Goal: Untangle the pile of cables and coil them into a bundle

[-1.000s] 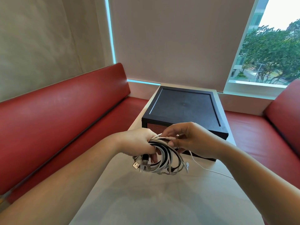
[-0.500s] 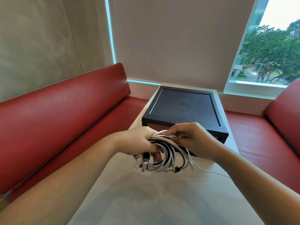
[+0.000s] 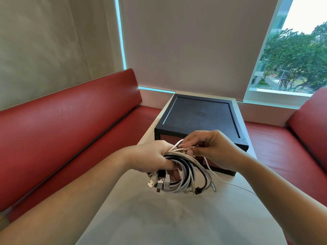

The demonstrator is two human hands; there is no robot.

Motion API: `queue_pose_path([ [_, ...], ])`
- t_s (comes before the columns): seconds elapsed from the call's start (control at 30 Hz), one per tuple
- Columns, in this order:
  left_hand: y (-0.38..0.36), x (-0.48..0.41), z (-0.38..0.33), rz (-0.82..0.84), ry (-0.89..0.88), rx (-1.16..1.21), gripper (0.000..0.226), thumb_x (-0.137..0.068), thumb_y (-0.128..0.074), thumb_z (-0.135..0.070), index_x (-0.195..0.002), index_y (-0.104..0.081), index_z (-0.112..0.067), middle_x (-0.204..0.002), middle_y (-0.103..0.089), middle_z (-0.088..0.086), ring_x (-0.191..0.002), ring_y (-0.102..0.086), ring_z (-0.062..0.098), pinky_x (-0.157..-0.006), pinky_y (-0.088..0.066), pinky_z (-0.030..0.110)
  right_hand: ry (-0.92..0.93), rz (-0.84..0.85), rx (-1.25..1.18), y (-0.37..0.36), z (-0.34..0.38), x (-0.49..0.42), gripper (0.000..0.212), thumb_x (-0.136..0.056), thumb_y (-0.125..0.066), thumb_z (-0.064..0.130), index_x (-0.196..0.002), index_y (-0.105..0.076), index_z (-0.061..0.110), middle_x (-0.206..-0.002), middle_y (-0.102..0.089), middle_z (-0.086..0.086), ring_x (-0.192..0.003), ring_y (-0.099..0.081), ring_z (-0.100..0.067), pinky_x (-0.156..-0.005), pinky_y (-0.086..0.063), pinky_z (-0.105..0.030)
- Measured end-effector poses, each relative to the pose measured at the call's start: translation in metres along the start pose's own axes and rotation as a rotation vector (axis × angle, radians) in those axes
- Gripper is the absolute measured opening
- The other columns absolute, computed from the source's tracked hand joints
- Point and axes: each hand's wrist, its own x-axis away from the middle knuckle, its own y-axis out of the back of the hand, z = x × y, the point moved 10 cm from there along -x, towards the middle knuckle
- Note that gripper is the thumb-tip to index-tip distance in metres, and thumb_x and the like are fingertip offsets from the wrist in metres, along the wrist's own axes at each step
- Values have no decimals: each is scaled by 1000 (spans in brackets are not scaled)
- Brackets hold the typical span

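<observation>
Our left hand (image 3: 152, 156) grips the coil of cables (image 3: 185, 177) just above the bench (image 3: 177, 218), while our right hand (image 3: 212, 149) pinches a white cable (image 3: 177, 145) at the coil's top. The cable's tail trails below our right hand and may snag. If our grip slackens, the loops could spring apart.

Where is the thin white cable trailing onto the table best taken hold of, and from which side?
Pinch the white cable on its hanging stretch just below the right hand, coming from the right: there it hangs off the table, clear of the coil that the left hand grips.
</observation>
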Motion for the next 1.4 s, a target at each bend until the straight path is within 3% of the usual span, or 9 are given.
queue_pose_path([
  [0.07,1,0,-1,-12,-4,-1,7,-89,-59,-9,-92,-65,-8,-88,-72,7,-81,-67,21,-80,-55,40,41,-58,93,3,4,-1,26,-80,-70,-5,-90,-78,17,-98,-72,-4,-93,-69,-23,-83,-58,-42],
  [0.2,1,1,1,-20,14,0,17,-92,-57,-3,-87,-65,-17,-84,-73,-5,-79,-68,5,-72,-49,18,235,-117,429,2,33,1,19,-82,-68,-4,-89,-78,11,-97,-71,3,-89,-69,-9,-79,-58,-25],
  [0.37,2,6,2,-34,26,-12,15,-94,-56,-5,-92,-62,-19,-87,-74,-4,-82,-69,7,-78,-53,24,396,-117,633,-3,58,4,16,-83,-69,-2,-89,-77,10,-96,-70,4,-88,-66,-1,-78,-51,-10],
  [0.53,8,10,4,-56,24,-27,22,-91,-57,-7,-109,-59,-19,-93,-75,-1,-94,-70,20,-91,-52,50,329,-158,601,-2,45,10,16,-82,-71,2,-91,-76,14,-99,-63,9,-89,-65,-4,-76,-50,-11],
  [0.7,7,9,4,-43,8,97,53,-95,-55,-2,-138,-46,-30,-100,-74,3,-98,-70,16,-90,-54,28,280,-210,590,-1,34,18,19,-79,-75,7,-94,-76,18,-96,-54,10,-85,-61,-10,-73,-48,-11],
  [0.8,7,9,-2,-52,-21,100,47,-95,-52,2,-132,-52,-25,-102,-73,9,-93,-71,15,-85,-54,24,258,-221,565,-1,28,19,17,-81,-72,13,-96,-76,20,-96,-55,10,-89,-60,-8,-74,-49,-11],
  [1.1,14,10,-4,-86,-40,56,11,-94,-56,-6,-102,-63,-7,-85,-74,2,-82,-70,17,-87,-52,55,67,-274,253,6,6,14,11,-80,-73,6,-88,-76,12,-89,-64,5,-83,-66,-12,-72,-53,-17],
  [1.27,13,10,-13,-101,-79,86,23,-95,-54,0,-116,-61,-7,-93,-72,1,-84,-69,12,-80,-55,28,27,-346,300,14,1,9,7,-79,-76,9,-85,-76,13,-83,-70,6,-78,-69,-10,-73,-58,-24],
  [1.4,18,10,-16,-104,-87,81,23,-95,-56,-3,-116,-62,-11,-91,-72,1,-83,-69,14,-84,-55,33,-145,-270,122,8,-15,3,5,-80,-74,11,-85,-75,12,-80,-75,2,-75,-72,-13,-70,-58,-25],
])
